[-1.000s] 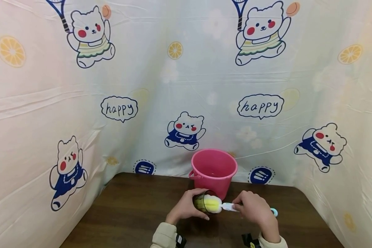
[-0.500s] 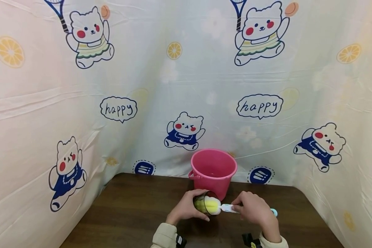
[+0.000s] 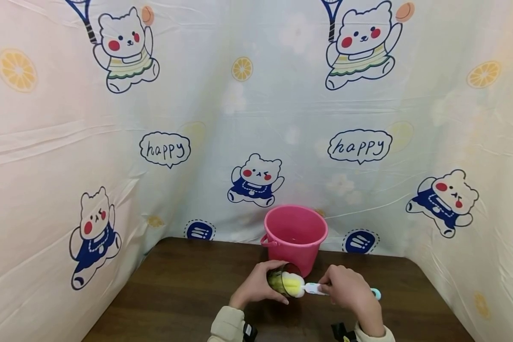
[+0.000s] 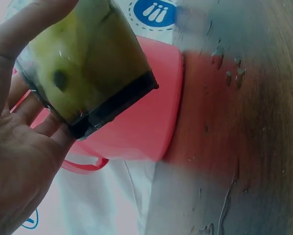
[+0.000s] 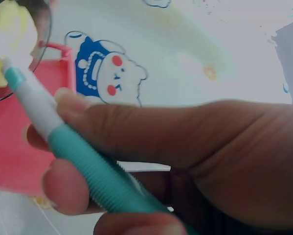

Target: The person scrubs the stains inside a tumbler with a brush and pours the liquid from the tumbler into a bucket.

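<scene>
My left hand (image 3: 258, 286) grips a dark, see-through cup (image 4: 107, 63) that lies tilted on its side, its mouth facing right. Inside the cup sits the yellow and white sponge head (image 3: 292, 284) of a bottle brush, part of it sticking out past the rim. My right hand (image 3: 346, 289) holds the brush by its white and teal handle (image 5: 82, 156), with thumb and fingers curled round it. In the left wrist view the yellow sponge shows through the cup wall. Both hands are above the table, in front of the pink bucket (image 3: 297, 247).
The bucket stands at the back of the dark wooden table (image 3: 188, 285), close to the printed curtain (image 3: 290, 118). Its handle (image 4: 85, 166) hangs down at the left side. Water drops and streaks (image 4: 227, 200) lie on the table top.
Both hands keep their hold on the cup and the brush. The brush and right hand shift only slightly, and the sponge head stays within the cup's mouth.
</scene>
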A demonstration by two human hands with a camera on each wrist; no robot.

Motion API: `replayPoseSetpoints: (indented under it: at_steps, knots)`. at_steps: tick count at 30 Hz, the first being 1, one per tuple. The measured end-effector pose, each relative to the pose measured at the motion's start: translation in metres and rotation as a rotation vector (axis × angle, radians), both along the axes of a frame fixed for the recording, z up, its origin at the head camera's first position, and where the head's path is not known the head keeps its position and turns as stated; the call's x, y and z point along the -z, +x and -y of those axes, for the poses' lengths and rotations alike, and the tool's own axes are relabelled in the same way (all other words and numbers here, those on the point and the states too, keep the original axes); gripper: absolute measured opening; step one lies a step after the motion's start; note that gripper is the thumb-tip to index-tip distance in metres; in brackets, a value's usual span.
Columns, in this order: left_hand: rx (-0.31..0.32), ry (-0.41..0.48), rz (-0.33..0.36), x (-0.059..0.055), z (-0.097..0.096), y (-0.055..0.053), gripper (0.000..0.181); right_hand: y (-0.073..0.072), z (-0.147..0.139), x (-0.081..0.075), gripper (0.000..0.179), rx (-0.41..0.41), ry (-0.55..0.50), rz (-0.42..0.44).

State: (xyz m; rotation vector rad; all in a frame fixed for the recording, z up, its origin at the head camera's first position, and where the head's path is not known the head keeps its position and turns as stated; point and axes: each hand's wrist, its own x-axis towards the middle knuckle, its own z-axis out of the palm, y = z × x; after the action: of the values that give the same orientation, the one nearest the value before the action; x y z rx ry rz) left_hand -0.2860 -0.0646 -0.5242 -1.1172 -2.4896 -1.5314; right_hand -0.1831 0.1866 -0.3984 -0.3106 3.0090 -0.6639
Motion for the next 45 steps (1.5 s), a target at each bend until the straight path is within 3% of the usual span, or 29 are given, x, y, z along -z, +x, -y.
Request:
replayPoseSetpoints:
  at_steps: [5,15,24,33,45]
  knots:
    - [-0.003,0.016,0.003,-0.001,-0.001,0.0,0.088,0.001,-0.002,-0.004,0.004,-0.013,-0.021,-0.022]
    - [-0.01,0.005,0.022,-0.004,-0.001,0.001,0.087,-0.005,-0.002,0.003,0.006,0.031,-0.004,-0.015]
    - [-0.006,0.02,0.008,-0.002,-0.001,-0.001,0.087,0.003,0.001,-0.003,0.004,-0.027,-0.013,-0.037]
    - [-0.022,0.014,0.003,-0.004,-0.001,0.001,0.088,-0.001,0.003,0.003,0.004,0.027,0.002,-0.069]
    - [0.003,-0.012,-0.014,-0.001,-0.001,0.001,0.088,0.005,0.0,-0.003,0.004,-0.024,-0.022,-0.043]
